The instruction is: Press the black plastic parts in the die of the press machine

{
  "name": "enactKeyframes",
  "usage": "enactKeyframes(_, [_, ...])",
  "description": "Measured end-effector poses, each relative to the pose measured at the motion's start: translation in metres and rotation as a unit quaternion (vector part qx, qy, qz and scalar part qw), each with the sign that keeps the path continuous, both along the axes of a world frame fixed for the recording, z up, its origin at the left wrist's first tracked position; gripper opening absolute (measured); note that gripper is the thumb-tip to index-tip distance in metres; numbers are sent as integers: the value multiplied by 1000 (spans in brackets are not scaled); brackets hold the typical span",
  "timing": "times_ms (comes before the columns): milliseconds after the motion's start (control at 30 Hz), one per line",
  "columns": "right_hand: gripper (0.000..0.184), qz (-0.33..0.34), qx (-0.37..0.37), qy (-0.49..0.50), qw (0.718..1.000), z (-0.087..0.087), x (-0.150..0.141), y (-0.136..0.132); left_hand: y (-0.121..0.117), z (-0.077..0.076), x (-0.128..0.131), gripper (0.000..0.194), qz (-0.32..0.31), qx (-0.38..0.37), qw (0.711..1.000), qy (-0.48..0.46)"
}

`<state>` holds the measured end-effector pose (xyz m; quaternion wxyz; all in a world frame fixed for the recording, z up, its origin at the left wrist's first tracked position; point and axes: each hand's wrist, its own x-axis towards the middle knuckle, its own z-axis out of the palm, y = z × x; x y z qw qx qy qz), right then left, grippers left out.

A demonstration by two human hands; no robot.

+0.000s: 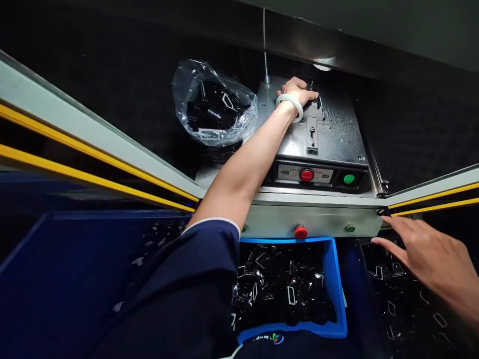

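Note:
My left hand (297, 92), with a pale bangle (290, 102) at the wrist, reaches onto the metal machine plate (337, 137). Its fingers are bent around a small black plastic part (317, 101) at the metal fixture (314, 112); the fingertips are partly hidden. Off to the right, my right hand (430, 249) is held with fingers stretched out and the thumb apart, nothing visible in it. Below it lie many glossy black plastic parts (396, 294), some showing pale rectangular outlines.
A clear plastic bag (179, 94) of black parts stands left of the plate. On the machine front are a red button (307, 175) and a green button (349, 178). Another red button (301, 231) sits lower. A blue bin (339, 284) holds black parts. Yellow-edged frames (112, 144) flank the opening.

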<state>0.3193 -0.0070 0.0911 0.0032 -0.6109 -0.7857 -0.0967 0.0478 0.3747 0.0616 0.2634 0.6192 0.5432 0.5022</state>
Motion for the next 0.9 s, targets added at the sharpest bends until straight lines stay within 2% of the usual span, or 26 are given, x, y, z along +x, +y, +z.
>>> enactKeyframes(67, [55,5,-34,3,999,-15,8,-22,-27,0,-4,38,62,-45,996,43])
enactKeyframes(100, [51,11,-54,18,998,-24,7,-24,-49,-1,-10,34,74,-34,995,62])
enactKeyframes(167, [41,14,-84,54,995,-46,2,-19,-108,-11,-30,28,45,30,996,74])
enactKeyframes(200, [36,8,-95,67,993,-58,-2,-12,-143,-20,-43,23,13,57,996,70])
enactKeyframes(267, [30,-14,-113,81,990,-81,-5,1,-215,-43,-71,12,-4,57,996,72])
enactKeyframes(333, [25,-40,-130,89,987,-100,-2,11,-279,-70,-102,13,-15,45,995,83])
enactKeyframes(400, [22,-57,-139,108,983,-112,4,16,-323,-97,-130,14,-30,12,993,115])
enactKeyframes(433, [20,-60,-140,121,981,-117,8,17,-337,-109,-142,16,-40,-12,989,140])
enactKeyframes(533, [18,-56,-135,163,976,-123,14,19,-349,-135,-171,34,-84,-75,968,222])
enactKeyframes(600, [16,-62,-130,184,972,-125,14,20,-344,-142,-181,41,-112,-93,954,261])
enactKeyframes(667, [13,-81,-117,199,970,-128,12,22,-339,-142,-185,42,-115,-103,945,289])
enactKeyframes(767, [10,-113,-95,195,970,-132,8,24,-340,-137,-179,39,-81,-110,937,322])
enactKeyframes(900, [14,-113,-62,152,980,-132,-3,12,-359,-132,-153,39,-6,-100,940,325])
